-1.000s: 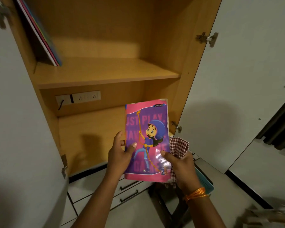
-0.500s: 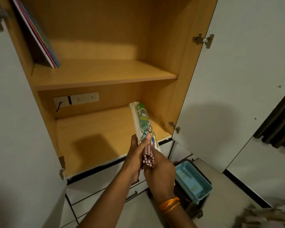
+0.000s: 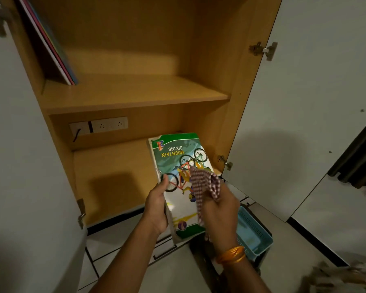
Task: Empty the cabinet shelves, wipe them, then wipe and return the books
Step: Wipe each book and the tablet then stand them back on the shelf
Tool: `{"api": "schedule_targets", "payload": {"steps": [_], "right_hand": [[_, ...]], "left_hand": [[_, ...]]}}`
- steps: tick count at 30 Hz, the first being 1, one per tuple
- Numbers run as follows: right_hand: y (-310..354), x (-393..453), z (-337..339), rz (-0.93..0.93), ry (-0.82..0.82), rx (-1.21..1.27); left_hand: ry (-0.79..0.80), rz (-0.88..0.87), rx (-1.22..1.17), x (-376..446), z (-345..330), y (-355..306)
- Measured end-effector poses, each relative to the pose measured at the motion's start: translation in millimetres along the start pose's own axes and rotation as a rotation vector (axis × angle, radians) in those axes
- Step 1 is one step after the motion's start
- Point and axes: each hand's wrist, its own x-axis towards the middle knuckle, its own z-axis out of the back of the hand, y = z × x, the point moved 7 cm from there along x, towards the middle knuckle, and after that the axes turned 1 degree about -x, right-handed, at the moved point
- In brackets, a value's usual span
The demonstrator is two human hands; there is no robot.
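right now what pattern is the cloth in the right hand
Red and white checks, on the cloth; head view.

1. A home room, probably a study or child's room, is suggested.
2. A wooden cabinet (image 3: 135,96) with white doors (image 3: 317,102) is seen across the centre of the frame.
3. A wall socket strip (image 3: 99,125) is set in its back panel, left of centre.
4. Thin children's books (image 3: 51,45) are leaned at the upper left.
5. A blue plastic basket (image 3: 251,233) is seen at the lower right.
6. A pale tiled floor (image 3: 178,271) is seen along the bottom.
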Motion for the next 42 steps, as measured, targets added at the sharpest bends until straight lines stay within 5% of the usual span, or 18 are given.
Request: {"api": "schedule_targets", "payload": {"steps": [5,12,24,32,37,42], "right_hand": [[36,21,3,0.276,-0.109,-0.076],[21,-4,-55,0.606,0.221,-0.461],[13,66,-58,0.246,0.19,-0.265],[45,29,-102,0.683,0.482,-0.48],[30,1,-91,0.894,0.56,-0.509],[-8,10,-63,0.734,0.407,-0.423]], "left_hand": [[0.101,0.041,-0.049,-9,-12,-4],[0.136,0.03,-0.1,-13,-9,-7],[0.241,0.059,-0.05,-16,-15,-3],[0.244,0.101,-0.147,-11,-5,1],[0.283,-0.04,-0.293,-13,5,-7],[0.255,0.035,-0.402,-14,5,-5]]}}
